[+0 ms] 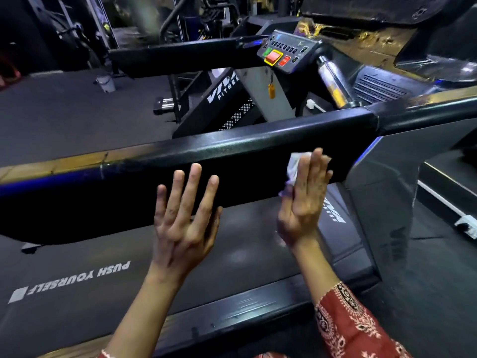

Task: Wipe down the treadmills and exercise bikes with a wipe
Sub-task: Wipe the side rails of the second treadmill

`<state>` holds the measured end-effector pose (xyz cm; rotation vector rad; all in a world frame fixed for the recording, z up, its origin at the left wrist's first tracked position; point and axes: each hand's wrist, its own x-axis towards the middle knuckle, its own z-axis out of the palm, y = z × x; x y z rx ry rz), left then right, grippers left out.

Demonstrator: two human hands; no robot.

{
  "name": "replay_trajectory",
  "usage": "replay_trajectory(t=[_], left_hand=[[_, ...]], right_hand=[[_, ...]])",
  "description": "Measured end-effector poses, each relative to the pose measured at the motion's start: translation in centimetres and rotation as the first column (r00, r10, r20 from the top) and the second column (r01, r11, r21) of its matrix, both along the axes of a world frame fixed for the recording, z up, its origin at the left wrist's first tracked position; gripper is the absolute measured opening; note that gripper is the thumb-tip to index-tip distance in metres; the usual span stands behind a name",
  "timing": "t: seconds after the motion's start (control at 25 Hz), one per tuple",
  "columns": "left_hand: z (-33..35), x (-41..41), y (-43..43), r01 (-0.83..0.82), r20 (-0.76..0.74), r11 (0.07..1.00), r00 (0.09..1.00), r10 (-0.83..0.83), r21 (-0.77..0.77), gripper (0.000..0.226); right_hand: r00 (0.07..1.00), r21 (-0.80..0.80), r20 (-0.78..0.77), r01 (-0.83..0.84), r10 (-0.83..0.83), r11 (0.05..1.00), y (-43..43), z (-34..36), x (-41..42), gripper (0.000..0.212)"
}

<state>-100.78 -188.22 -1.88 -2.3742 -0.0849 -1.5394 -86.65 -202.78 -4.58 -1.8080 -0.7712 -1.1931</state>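
Your left hand hovers spread and empty while your flat right hand presses a wipe against the treadmill handrail, where, unpinched, it may slip.

The handrail runs across above the belt. The wipe lies between the right hand and the rail's near face, with the left hand to its left. The control panel sits behind the rail, a bottle at its right
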Motion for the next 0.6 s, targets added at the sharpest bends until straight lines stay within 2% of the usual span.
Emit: replay_trajectory(t=[0.04,0.12,0.2,0.24,0.28,0.36,0.4,0.44,0.48,0.56,0.6], left_hand=[[-0.1,0.5,-0.6,0.004,-0.009,1.0,1.0,-0.004,0.011,0.055],[-0.3,1.6,-1.9,0.02,-0.03,1.0,0.999,-0.02,0.012,0.054],[-0.6,2.4,-3.0,0.04,-0.049,0.999,0.998,-0.039,0.016,0.053],[-0.8,2.7,-3.4,0.045,-0.061,0.999,0.997,-0.043,0.025,0.053],[-0.9,3.0,-3.8,0.048,-0.071,0.998,0.996,-0.045,0.031,0.054],[-0.7,3.7,-4.7,0.048,-0.078,0.999,0.996,-0.046,0.027,0.054],[-0.4,4.1,-5.0,0.047,-0.081,0.999,0.996,-0.046,0.02,0.054],[0.0,4.6,-5.4,0.051,-0.083,0.999,0.995,-0.05,0.014,0.053],[0.3,5.0,-5.7,0.058,-0.082,0.998,0.995,-0.057,0.012,0.052],[0.7,5.3,-5.9,0.062,-0.073,0.998,0.996,-0.059,0.029,0.051],[0.7,5.1,-5.7,0.051,-0.07,0.998,0.996,-0.048,0.041,0.051]], right_hand=[[0.999,0.042,-0.041,-0.032,0.033,0.999,0.8,1.0,-0.4,0.056],[0.992,-0.075,0.063,-0.106,0.111,0.992,1.5,1.0,-1.0,0.057],[0.973,-0.234,0.2,-0.068,0.116,0.97,-0.4,-1.5,0.0,0.059],[0.981,-0.223,0.182,-0.021,0.063,0.975,-1.9,-2.3,1.1,0.058],[0.996,-0.127,0.092,0.017,-0.005,0.992,-3.3,-2.5,2.2,0.055],[0.983,0.182,-0.176,0.087,-0.055,0.979,-4.3,-0.4,3.9,0.049],[0.968,0.273,-0.252,0.091,-0.02,0.958,-3.9,1.3,4.1,0.048],[0.97,0.271,-0.242,0.06,0.008,0.961,-3.2,2.7,3.7,0.049],[0.988,0.175,-0.15,-0.004,0.031,0.985,-2.5,3.3,3.1,0.051],[0.989,-0.114,0.087,-0.106,0.116,0.988,-2.4,1.1,2.4,0.054],[0.984,-0.203,0.125,-0.1,0.127,0.974,-3.1,-0.4,2.2,0.055]])
